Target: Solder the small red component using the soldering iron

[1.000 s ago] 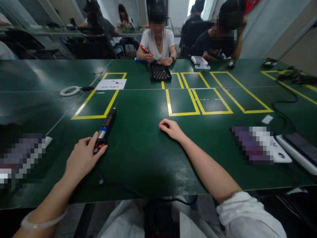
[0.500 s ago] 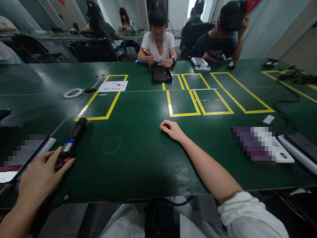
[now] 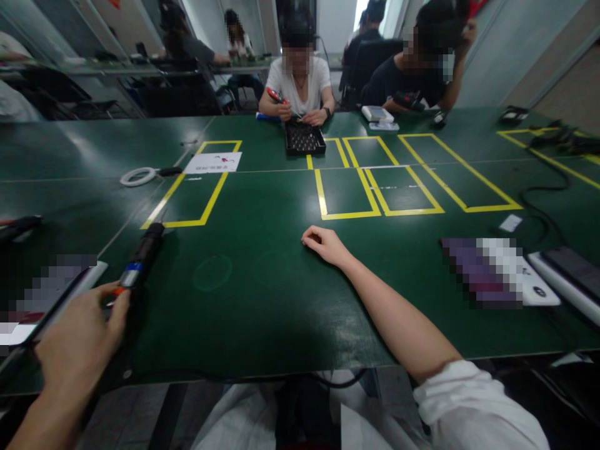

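At the left of the table, my left hand (image 3: 89, 331) has its fingers closed around the rear part of an electric screwdriver (image 3: 143, 256). The tool is black with a blue band and an orange-red part, and its thin bit points away from me; part of its rear is hidden by the hand. My right hand (image 3: 325, 245) lies on the green table (image 3: 262, 325) near the middle, loosely curled, thumb and forefinger together. Nothing shows in it. Faint round marks are on the table between my hands.
Yellow tape outlines (image 3: 349, 215) mark the table. A white sheet (image 3: 213, 162) and a white cable coil (image 3: 138, 177) lie far left. A tablet-like device (image 3: 91, 275) is beside my left hand. Opposite, a person holds a red tool over a black tray (image 3: 305, 140). A booklet (image 3: 539, 290) lies right.
My left hand's fingers have closed further around the screwdriver, with the thumb drawn in against it. The right hand has stayed in place.
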A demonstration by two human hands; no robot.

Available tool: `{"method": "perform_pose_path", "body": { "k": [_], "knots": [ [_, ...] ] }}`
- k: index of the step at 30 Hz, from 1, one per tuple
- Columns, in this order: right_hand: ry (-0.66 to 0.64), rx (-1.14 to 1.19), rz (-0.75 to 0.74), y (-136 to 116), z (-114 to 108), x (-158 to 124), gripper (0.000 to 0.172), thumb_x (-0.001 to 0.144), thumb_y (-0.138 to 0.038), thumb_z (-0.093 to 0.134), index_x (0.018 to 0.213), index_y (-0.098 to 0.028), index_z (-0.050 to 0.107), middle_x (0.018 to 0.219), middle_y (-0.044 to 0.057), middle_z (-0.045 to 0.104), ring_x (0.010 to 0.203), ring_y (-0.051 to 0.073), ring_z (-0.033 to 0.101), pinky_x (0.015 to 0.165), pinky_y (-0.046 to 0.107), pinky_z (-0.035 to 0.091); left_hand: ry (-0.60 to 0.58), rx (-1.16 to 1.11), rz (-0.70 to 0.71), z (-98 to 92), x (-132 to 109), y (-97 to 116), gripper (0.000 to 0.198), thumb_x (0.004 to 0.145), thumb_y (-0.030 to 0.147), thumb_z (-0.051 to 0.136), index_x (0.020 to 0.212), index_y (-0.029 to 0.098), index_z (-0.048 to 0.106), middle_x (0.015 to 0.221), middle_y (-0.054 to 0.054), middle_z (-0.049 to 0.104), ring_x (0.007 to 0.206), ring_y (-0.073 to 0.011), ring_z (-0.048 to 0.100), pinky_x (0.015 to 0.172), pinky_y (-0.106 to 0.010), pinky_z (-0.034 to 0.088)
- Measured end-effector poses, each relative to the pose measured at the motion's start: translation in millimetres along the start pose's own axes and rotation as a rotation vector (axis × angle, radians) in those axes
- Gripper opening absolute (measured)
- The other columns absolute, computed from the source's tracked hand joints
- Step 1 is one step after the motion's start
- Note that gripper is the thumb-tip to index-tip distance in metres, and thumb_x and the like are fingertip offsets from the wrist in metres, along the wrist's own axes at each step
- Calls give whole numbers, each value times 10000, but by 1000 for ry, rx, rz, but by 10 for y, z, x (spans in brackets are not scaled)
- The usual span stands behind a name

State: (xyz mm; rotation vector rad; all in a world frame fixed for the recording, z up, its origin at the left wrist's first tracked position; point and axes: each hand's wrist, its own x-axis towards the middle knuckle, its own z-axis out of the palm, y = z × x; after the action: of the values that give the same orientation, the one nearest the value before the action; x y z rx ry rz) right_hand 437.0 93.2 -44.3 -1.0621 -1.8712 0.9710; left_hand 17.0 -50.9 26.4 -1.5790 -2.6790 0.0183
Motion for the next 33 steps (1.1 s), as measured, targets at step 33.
{"method": "perform_pose_path", "body": {
  "k": [33],
  "knots": [
    [-50,304,13,56,-4,-1,284,820,-395,672,966,-167,585,786,3,627,649,106,543,622,243,434,-534,-1298,615,433,32,2803,286,720,411,715,767,137,653,683,-8,627,650,-117,550,679,-265,449]
  ]
}}
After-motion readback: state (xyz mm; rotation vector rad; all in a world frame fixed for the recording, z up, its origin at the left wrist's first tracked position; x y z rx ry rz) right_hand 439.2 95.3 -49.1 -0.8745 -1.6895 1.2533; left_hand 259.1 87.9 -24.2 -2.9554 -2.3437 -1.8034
